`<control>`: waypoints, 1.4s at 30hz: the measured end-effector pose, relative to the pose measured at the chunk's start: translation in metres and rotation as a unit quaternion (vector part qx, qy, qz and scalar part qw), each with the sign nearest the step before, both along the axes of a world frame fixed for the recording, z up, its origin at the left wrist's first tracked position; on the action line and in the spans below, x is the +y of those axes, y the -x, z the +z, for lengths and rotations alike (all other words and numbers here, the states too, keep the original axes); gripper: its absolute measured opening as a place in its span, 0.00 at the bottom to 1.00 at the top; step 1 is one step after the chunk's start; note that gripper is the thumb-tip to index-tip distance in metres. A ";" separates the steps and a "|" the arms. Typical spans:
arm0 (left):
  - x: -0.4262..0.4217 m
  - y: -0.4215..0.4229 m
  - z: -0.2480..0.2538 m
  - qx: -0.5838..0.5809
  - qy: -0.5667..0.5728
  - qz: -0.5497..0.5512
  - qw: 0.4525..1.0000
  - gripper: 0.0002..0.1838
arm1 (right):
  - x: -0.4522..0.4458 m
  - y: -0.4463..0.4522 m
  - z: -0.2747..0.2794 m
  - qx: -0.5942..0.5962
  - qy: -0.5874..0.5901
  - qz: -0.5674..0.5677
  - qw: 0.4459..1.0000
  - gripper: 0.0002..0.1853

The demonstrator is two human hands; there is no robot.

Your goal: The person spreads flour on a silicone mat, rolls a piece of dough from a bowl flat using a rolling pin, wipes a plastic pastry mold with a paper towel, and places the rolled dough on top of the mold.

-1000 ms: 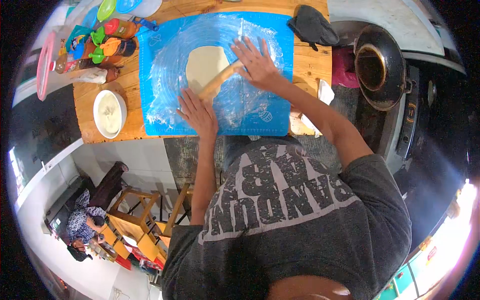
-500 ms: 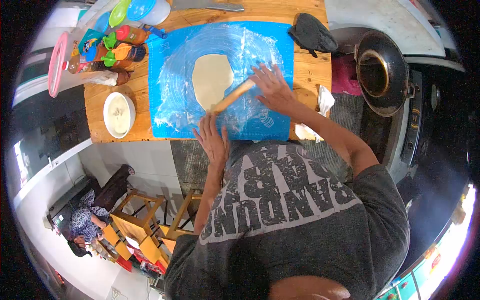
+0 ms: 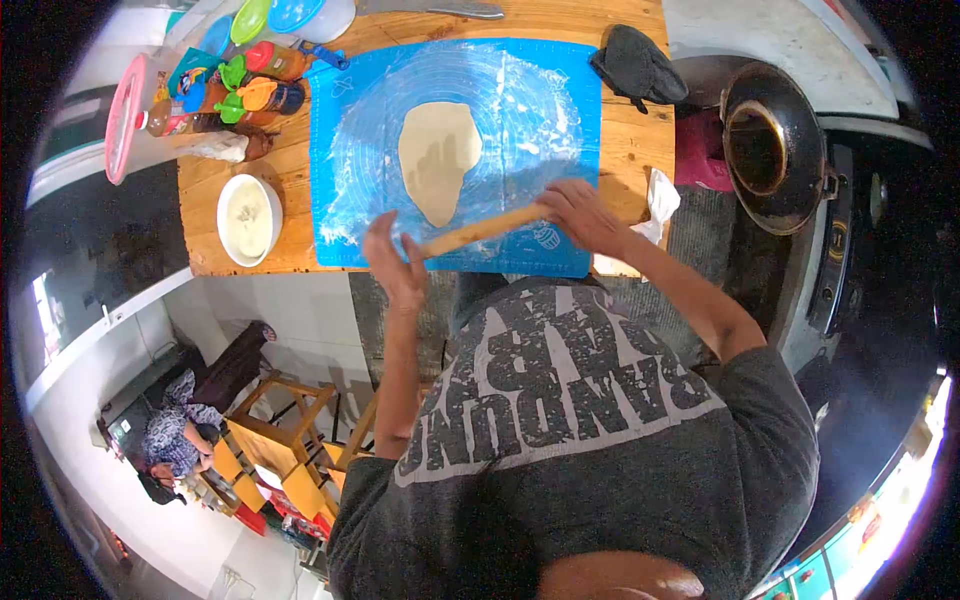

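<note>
A pale wooden rolling pin (image 3: 485,231) slants over the near part of a floured blue mat (image 3: 335,120). My right hand (image 3: 585,215) is closed around its right end. At the pin's left end is my left hand (image 3: 393,262), with thumb and fingers apart and the thumb next to the wood; whether it touches is unclear. Beyond the pin lies a flat sheet of rolled dough (image 3: 438,150), rounded at the far side and narrowing to a point towards me. White flour is smeared around the dough on the mat.
Left of the mat stand a white bowl (image 3: 250,220) with pale contents and several sauce bottles (image 3: 275,62). A cleaver (image 3: 440,8) lies at the back, a dark mitt (image 3: 638,65) at the right corner. A black wok (image 3: 770,150) is further right. Another person (image 3: 180,440) sits at lower left.
The rolling pin has come off the dough's near edge towards me. My right hand has closed around its end, and my left hand has shifted left. The dough's near end looks more pointed.
</note>
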State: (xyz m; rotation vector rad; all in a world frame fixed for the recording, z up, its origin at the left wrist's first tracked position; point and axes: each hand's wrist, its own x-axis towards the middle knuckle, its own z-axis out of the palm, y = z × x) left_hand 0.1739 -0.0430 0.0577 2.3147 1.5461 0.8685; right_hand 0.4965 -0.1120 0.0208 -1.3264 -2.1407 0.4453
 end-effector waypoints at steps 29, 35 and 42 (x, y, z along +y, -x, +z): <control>0.224 -0.091 -0.060 0.031 -0.117 -0.604 0.788 0.28 | 0.035 0.274 0.013 -0.114 0.074 -0.605 0.785 0.30; 0.231 -0.058 -0.069 0.069 -0.091 -0.608 0.786 0.30 | 0.043 0.292 -0.001 -0.162 0.137 -0.617 0.758 0.34; 0.239 0.017 -0.062 0.123 -0.025 -0.618 0.776 0.31 | 0.043 0.360 0.004 -0.076 0.165 -0.578 0.796 0.39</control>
